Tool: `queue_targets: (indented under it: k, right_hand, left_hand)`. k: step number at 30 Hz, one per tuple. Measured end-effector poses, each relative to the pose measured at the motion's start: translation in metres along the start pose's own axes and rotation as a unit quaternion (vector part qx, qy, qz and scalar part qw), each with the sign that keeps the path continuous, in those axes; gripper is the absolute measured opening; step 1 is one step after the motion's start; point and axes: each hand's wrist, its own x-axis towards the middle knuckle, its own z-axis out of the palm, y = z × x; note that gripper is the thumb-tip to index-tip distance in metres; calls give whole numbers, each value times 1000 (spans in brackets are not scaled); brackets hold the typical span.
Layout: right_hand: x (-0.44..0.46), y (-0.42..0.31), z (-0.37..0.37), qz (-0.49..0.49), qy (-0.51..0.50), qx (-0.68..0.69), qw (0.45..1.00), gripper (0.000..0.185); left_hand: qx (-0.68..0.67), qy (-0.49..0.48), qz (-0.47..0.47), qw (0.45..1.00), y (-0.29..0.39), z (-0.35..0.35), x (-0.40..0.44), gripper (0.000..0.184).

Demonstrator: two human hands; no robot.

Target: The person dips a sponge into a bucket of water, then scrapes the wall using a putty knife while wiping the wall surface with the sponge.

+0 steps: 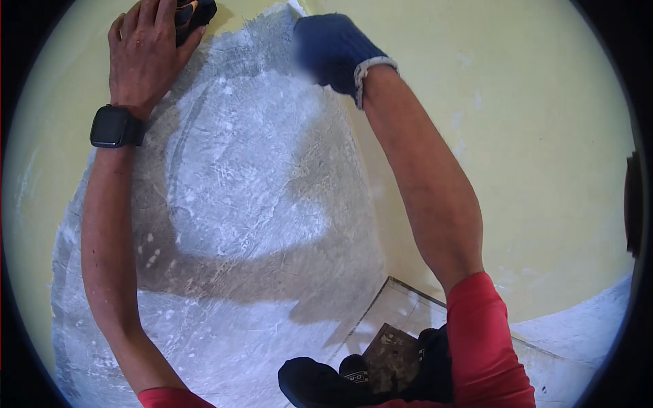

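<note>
Up at the top of the view, on either side of a rough grey patch [235, 163] of wall, both hands were at the surface. The patch, bare of paint, took up the middle and lower left, with yellow wall [530, 149] beyond the corner and more yellow along its left and upper-left edge. The left hand [144, 51], with a black watch [112, 127] at its wrist, lay over the upper-left border, its fingers bent and slightly spread, pointing up the wall. The thumb reached toward a black thing with orange marks [193, 15], partly cut off by the picture's edge; whether the fingers gripped it or only touched it, I could not tell.

The right hand [333, 53], in a dark blue glove [350, 44] with a pale cuff [361, 81], was by the top of the patch, just beside a small white flake [297, 8]. Its fingers were turned away and blurred, so how far they were open and what they held could not be made out. A red sleeve [484, 333] covered the right upper arm. Below, near the foot of the corner, a brown block [392, 353] sat on pale floor tiles [401, 302], close to a black shape [306, 384].
</note>
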Motion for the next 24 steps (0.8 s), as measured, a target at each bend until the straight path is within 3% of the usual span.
queue_targets:
  k: [3, 4, 6, 7, 8, 11, 12, 13, 14, 15, 16, 17, 24]
  right_hand:
    - [-5, -18, 4, -179, 57, -50, 981, 28]
    - [-3, -27, -3, -177, 61, -50, 981, 28]
    - [8, -43, -26, -39, -101, -148, 983, 29]
    - [11, -40, -29, -82, -66, -143, 984, 30]
    - [20, -37, -33, -178, -90, -368, 908, 25]
    - [23, -59, -37, -194, -65, -352, 913, 20]
    - [17, -88, -40, 11, -127, -205, 970, 19]
    - [16, -104, -42, 215, -181, -47, 959, 19]
    - [20, -92, -42, 213, -188, -53, 957, 19]
    - [28, -70, -44, 15, -178, -199, 964, 20]
    - [33, -68, -44, -184, -158, -330, 912, 22]
    - [34, -66, -46, -129, -176, -344, 913, 23]
    - [30, -100, -32, -153, -140, -331, 921, 19]
  left_hand:
    - [-6, 1, 1, 1000, 1, -1, 6, 57]
    - [-10, -5, -5, 1000, 2, -2, 6, 57]
    - [-6, -13, -19, 1000, -1, -3, 5, 56]
    - [-6, -16, -12, 1000, -1, -3, 5, 55]
    - [-9, -17, -5, 1000, 1, -3, 4, 54]
    - [-38, -38, -64, 996, 22, -27, 10, 60]
    - [-38, -36, -74, 996, 24, -30, 12, 60]
    - [-44, -50, -81, 995, 23, -34, 14, 60]
    - [-54, -67, -85, 993, 23, -34, 12, 60]
    - [-66, -48, -64, 995, 13, -21, 8, 61]
    - [-68, -47, -69, 994, 14, -23, 8, 61]
    - [-61, -49, -77, 994, 18, -26, 9, 60]
    - [-88, -39, -76, 992, 9, -20, 7, 58]
